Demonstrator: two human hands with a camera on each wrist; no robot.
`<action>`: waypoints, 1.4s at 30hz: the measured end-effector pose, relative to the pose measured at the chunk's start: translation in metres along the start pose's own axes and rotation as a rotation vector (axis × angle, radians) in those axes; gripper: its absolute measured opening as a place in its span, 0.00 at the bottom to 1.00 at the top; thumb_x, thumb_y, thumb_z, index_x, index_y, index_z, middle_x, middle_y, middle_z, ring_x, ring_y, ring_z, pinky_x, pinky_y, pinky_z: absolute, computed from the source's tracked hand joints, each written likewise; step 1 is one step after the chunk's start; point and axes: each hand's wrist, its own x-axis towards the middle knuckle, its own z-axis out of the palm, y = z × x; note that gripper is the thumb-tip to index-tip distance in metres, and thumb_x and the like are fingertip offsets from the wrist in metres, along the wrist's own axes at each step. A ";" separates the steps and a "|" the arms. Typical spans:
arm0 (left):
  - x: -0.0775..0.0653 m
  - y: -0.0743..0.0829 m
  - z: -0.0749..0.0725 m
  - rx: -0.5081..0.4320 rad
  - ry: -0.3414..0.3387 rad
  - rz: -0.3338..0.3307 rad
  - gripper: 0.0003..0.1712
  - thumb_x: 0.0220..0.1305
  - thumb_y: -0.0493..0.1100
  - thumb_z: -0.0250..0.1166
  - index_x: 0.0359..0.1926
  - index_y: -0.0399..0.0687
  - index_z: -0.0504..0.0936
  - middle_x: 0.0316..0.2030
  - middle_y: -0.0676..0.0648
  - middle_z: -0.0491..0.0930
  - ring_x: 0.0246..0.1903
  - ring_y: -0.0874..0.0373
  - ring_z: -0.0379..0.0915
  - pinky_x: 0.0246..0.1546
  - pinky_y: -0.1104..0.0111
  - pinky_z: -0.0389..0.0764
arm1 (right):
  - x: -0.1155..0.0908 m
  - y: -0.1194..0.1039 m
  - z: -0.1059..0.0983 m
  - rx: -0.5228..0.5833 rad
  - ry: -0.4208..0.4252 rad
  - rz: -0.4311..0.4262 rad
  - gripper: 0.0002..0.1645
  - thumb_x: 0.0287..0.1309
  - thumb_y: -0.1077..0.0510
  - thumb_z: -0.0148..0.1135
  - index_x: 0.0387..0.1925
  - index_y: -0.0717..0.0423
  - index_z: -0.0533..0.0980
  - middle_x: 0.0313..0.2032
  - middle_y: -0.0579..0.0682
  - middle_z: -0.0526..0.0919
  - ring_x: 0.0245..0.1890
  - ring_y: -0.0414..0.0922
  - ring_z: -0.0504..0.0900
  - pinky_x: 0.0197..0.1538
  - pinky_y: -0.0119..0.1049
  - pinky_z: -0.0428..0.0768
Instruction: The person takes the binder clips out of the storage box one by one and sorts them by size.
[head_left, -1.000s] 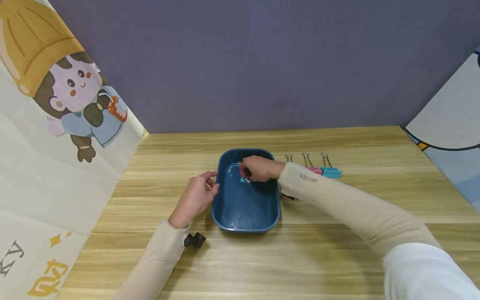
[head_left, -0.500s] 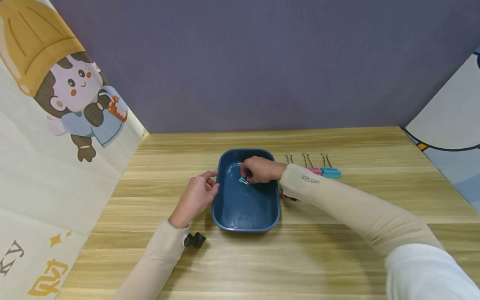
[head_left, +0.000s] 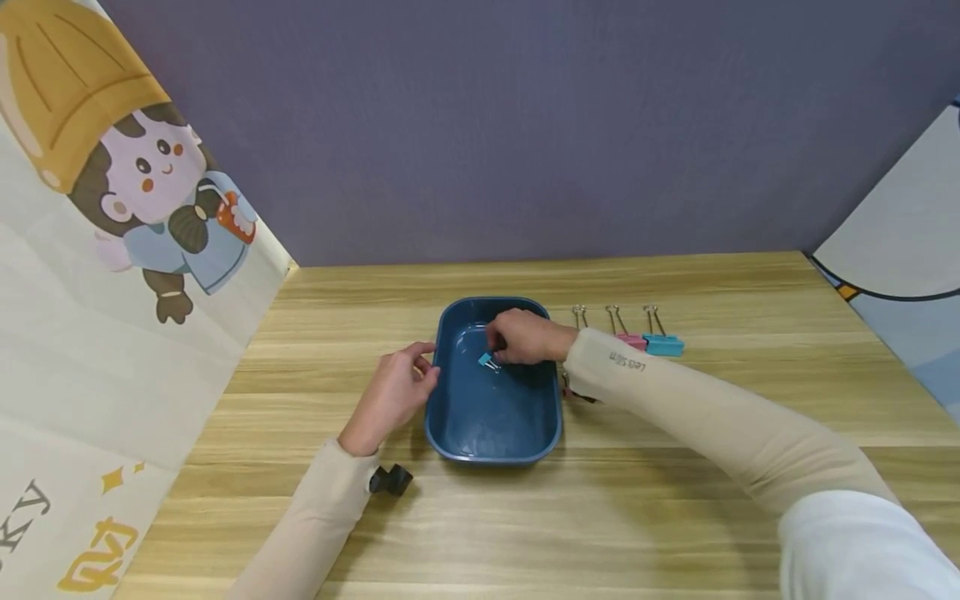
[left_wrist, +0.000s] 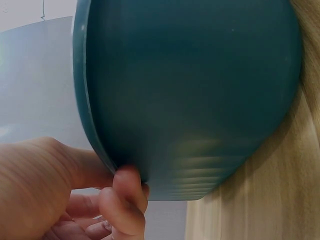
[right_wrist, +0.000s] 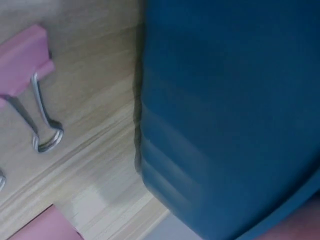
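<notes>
A deep blue plastic box stands on the table. My left hand pinches its left rim. In the left wrist view, the thumb and fingertips of that hand meet on either side of the box wall. A small turquoise binder clip lies on the box floor, its wire handles towards my right hand. That hand is inside the box, fingers loosely curled beside the clip; the fingertips are partly hidden. Only a blurred edge of the hand shows in the right wrist view.
Right of the box lie a pink binder clip and a turquoise one, handles pointing back. More clips are partly hidden by my right forearm. A pink clip shows beside the box in the right wrist view. A grey-purple wall stands behind.
My right hand has drawn slightly right, away from the small turquoise clip. The clip has turned a little and more of its handles show. The left hand stays on the rim.
</notes>
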 end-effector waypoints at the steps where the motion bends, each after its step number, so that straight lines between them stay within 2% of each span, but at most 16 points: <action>1: 0.000 0.000 0.000 0.001 0.001 -0.002 0.20 0.61 0.34 0.62 0.55 0.34 0.76 0.29 0.46 0.77 0.21 0.61 0.73 0.20 0.70 0.75 | 0.000 -0.001 0.000 -0.005 -0.001 0.010 0.05 0.56 0.59 0.65 0.35 0.56 0.79 0.30 0.45 0.78 0.31 0.42 0.75 0.37 0.37 0.75; 10: 0.000 0.000 0.001 0.007 0.006 0.006 0.20 0.61 0.34 0.62 0.55 0.33 0.76 0.29 0.46 0.77 0.21 0.61 0.73 0.20 0.71 0.75 | 0.000 -0.008 0.000 -0.026 -0.019 0.029 0.06 0.57 0.62 0.63 0.37 0.58 0.81 0.33 0.47 0.81 0.34 0.43 0.78 0.40 0.36 0.77; 15: 0.001 0.000 0.001 0.006 0.006 0.009 0.21 0.60 0.34 0.63 0.55 0.34 0.76 0.29 0.46 0.77 0.21 0.61 0.73 0.21 0.70 0.75 | -0.001 -0.012 0.001 -0.029 -0.033 0.014 0.05 0.55 0.65 0.62 0.35 0.56 0.81 0.31 0.45 0.79 0.32 0.41 0.76 0.39 0.35 0.76; 21: 0.001 0.000 0.001 0.006 0.007 0.006 0.21 0.60 0.34 0.62 0.55 0.34 0.76 0.29 0.46 0.77 0.21 0.61 0.73 0.21 0.70 0.75 | -0.005 -0.012 0.002 -0.019 0.004 0.012 0.11 0.48 0.72 0.60 0.31 0.55 0.80 0.26 0.44 0.77 0.28 0.41 0.74 0.34 0.34 0.75; 26: 0.001 0.001 0.001 0.003 0.004 0.004 0.20 0.61 0.34 0.62 0.55 0.33 0.76 0.29 0.46 0.77 0.21 0.61 0.73 0.20 0.71 0.75 | -0.006 -0.009 0.005 0.012 0.037 0.005 0.14 0.46 0.76 0.59 0.30 0.56 0.80 0.26 0.45 0.77 0.28 0.41 0.73 0.33 0.32 0.74; 31: 0.000 0.000 0.001 0.007 0.005 0.008 0.20 0.61 0.35 0.62 0.54 0.33 0.76 0.29 0.46 0.77 0.22 0.60 0.73 0.21 0.71 0.75 | -0.006 -0.007 0.006 0.031 0.045 -0.012 0.14 0.44 0.76 0.57 0.27 0.56 0.78 0.24 0.44 0.76 0.27 0.42 0.72 0.31 0.33 0.73; 42: 0.000 0.000 0.001 0.020 0.008 0.013 0.20 0.61 0.35 0.62 0.54 0.34 0.76 0.28 0.46 0.77 0.23 0.60 0.74 0.21 0.71 0.75 | -0.007 -0.005 0.005 0.036 0.059 -0.040 0.12 0.41 0.74 0.62 0.21 0.54 0.75 0.21 0.43 0.73 0.24 0.41 0.71 0.29 0.32 0.71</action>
